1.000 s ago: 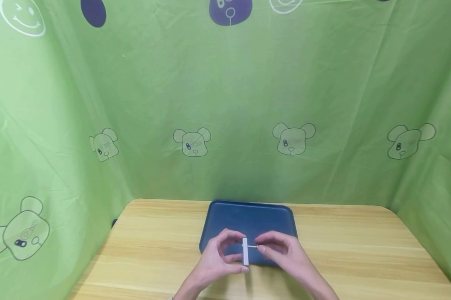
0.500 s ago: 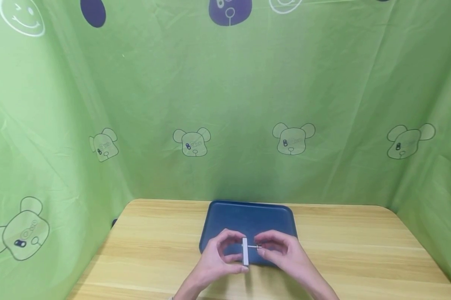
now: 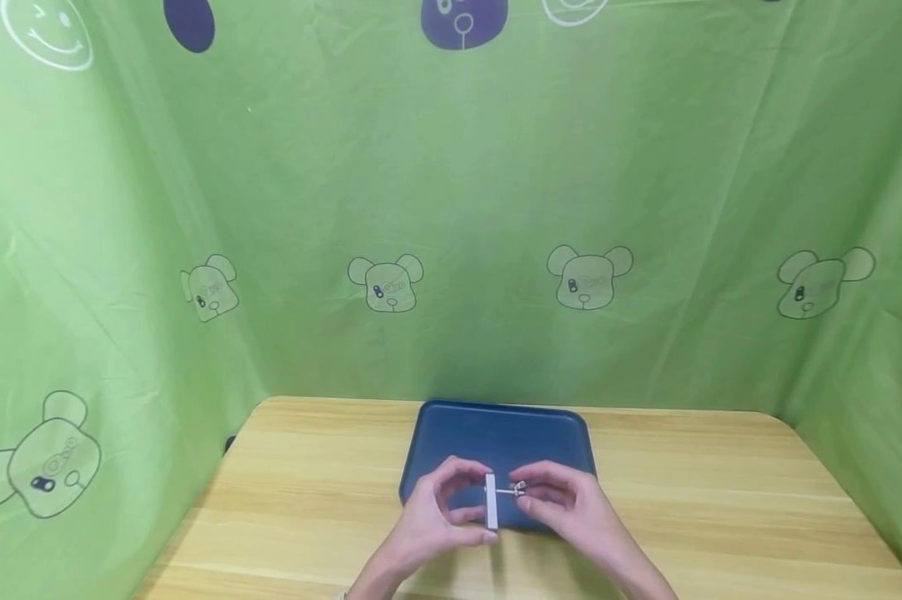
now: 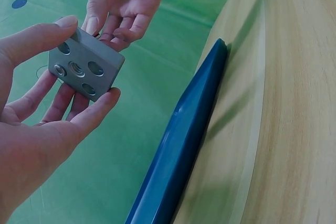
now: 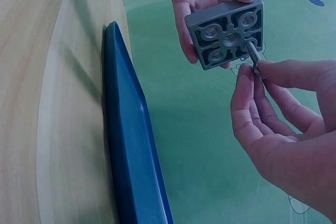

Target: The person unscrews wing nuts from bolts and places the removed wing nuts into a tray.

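My left hand grips a grey square mounting plate by its edges, thumb on one side and fingers on the other. The plate has several round holes, the middle one threaded, and its ribbed face shows in the right wrist view. A silver threaded bolt sits in a corner hole, and its tip shows on the plate's smooth face in the left wrist view. Thumb and fingertips of my right hand pinch the bolt at its head end. In the head view the bolt's head stands out between those fingers.
Both hands are over the near part of a blue tray, which lies on a light wooden table. Green curtains with printed bear faces enclose the table at the back and sides.
The right fingertips have shifted on the bolt, and its head, covered by them a second ago, now shows with a turned, splayed outline. The left hand and plate stay in place.
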